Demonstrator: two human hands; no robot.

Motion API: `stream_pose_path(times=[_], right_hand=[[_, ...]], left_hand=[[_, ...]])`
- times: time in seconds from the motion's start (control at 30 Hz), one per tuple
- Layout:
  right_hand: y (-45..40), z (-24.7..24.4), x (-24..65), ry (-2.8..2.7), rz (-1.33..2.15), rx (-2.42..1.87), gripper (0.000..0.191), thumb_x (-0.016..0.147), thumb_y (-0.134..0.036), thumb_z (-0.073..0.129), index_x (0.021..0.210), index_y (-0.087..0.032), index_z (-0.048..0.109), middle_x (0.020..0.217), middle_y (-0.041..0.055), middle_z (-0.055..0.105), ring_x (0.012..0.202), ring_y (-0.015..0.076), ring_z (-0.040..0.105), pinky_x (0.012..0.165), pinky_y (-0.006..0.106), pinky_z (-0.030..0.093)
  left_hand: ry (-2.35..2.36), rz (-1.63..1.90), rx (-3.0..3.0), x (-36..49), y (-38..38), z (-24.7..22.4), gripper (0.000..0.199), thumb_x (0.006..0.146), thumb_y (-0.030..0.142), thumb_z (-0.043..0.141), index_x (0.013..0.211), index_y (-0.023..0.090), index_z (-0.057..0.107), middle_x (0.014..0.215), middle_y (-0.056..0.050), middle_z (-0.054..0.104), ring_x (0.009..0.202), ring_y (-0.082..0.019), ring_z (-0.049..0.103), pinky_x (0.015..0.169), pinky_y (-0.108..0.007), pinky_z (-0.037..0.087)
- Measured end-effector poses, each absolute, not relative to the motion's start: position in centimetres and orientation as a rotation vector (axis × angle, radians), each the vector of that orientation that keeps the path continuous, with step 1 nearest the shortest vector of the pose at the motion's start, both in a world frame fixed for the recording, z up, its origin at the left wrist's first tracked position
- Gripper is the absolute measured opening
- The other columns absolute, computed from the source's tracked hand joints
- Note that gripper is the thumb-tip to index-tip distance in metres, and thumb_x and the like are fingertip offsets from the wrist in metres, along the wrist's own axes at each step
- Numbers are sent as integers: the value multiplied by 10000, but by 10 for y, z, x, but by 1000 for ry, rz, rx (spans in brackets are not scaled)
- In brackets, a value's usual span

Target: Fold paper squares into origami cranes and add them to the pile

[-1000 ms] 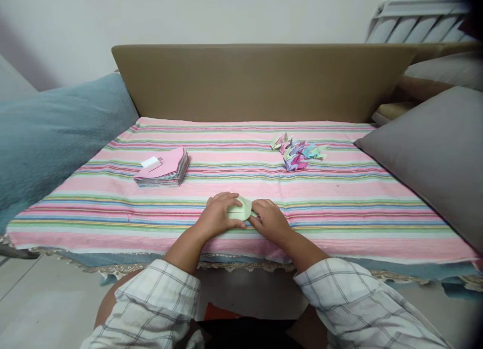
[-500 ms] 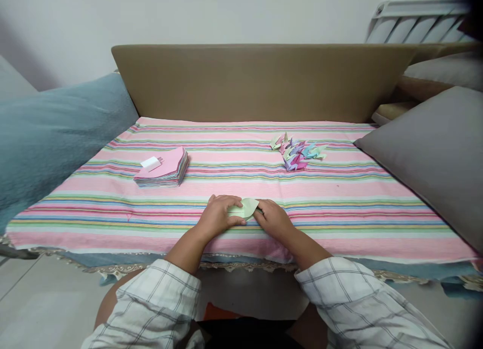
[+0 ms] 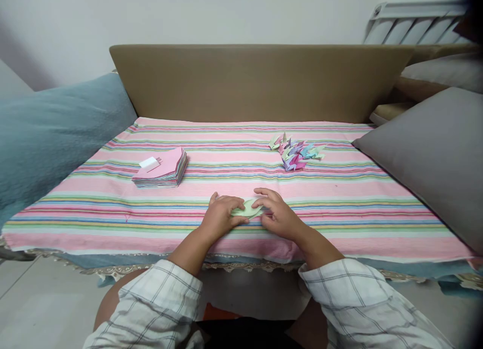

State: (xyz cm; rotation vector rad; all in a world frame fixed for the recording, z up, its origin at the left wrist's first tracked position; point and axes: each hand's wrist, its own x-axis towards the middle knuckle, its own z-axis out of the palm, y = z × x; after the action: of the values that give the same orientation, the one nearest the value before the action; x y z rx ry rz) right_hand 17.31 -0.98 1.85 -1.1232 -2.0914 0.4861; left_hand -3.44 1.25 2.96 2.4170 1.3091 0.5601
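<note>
nearest the camera are two plaid sleeves, one on each forearm, reaching forward over the edge of a striped cloth [image 3: 339, 208] that covers the flat surface ahead.

the left hand [image 3: 220, 216] lies palm down on the cloth, its fingers close together and pressing on the left part of a pale green paper [image 3: 249, 208]. the right hand [image 3: 278, 215] sits just beside it, fingers bent and a little spread, the fingertips [image 3: 260, 203] resting on the right part of the same paper. the paper lies flat on the cloth between the two hands, near the front edge and about midway across; it looks folded, though its exact shape is too small to make out.

farther back on the left is a stack [image 3: 162, 168] of coloured sheets, pink on top, with a small white piece [image 3: 149, 162] lying on it. farther back on the right, well apart from the stack, is a pile of small folded shapes [image 3: 296, 151] in mixed pastel colours.

a blue cushion [image 3: 49, 137] borders the cloth on the left and a grey cushion [image 3: 426, 152] on the right. behind the cloth stands a tan board [image 3: 260, 82], and a white radiator [image 3: 415, 21] shows at the top right corner.
</note>
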Motion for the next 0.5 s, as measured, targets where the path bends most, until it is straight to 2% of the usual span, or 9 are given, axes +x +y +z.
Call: stream_pose_path(times=[0.1, 0.2, 0.27, 0.4, 0.5], right_hand=[[-10, 19, 174, -2160, 506, -1154, 217, 735, -201, 599, 942, -217, 663, 1320, 104, 436, 1240, 259, 395, 1000, 445, 364], [-7, 16, 173, -2176, 546, -1203, 143, 800, -276, 587, 879, -222, 693, 1308, 106, 457, 1231, 248, 411, 1003, 432, 363], [-6, 14, 172, -2190, 546, -1215, 156, 829, -281, 559, 856, -221, 700, 1294, 106, 477, 1222, 243, 423, 999, 429, 366], [-5, 13, 171, -2208, 525, -1218, 171, 842, -285, 543, 841, -209, 697, 1278, 108, 499, 1203, 242, 443, 986, 429, 378], [-5, 12, 171, -2202, 522, -1247, 179, 844, -278, 533, 825, -201, 693, 1266, 114, 509, 1196, 246, 447, 978, 430, 383]], left_hand=[[1294, 554, 2429, -34, 13, 29, 216, 701, 450, 691, 787, 255, 658, 1120, -10, 660, 1076, -227, 557, 1058, -529, 145], [1278, 545, 2429, -35, 14, 30, 203, 734, 439, 662, 700, 239, 658, 1136, -11, 651, 1076, -223, 557, 1056, -538, 157], [1244, 534, 2427, -38, 15, 30, 206, 749, 440, 645, 710, 240, 674, 1186, -23, 622, 1102, -230, 543, 1054, -522, 199], [1179, 512, 2393, -44, 18, 31, 227, 780, 428, 603, 757, 227, 707, 1249, -65, 569, 1168, -236, 503, 1014, -412, 337], [1155, 457, 2369, -46, 18, 32, 242, 757, 438, 620, 807, 224, 719, 1295, -78, 528, 1211, -254, 467, 1001, -382, 367]])
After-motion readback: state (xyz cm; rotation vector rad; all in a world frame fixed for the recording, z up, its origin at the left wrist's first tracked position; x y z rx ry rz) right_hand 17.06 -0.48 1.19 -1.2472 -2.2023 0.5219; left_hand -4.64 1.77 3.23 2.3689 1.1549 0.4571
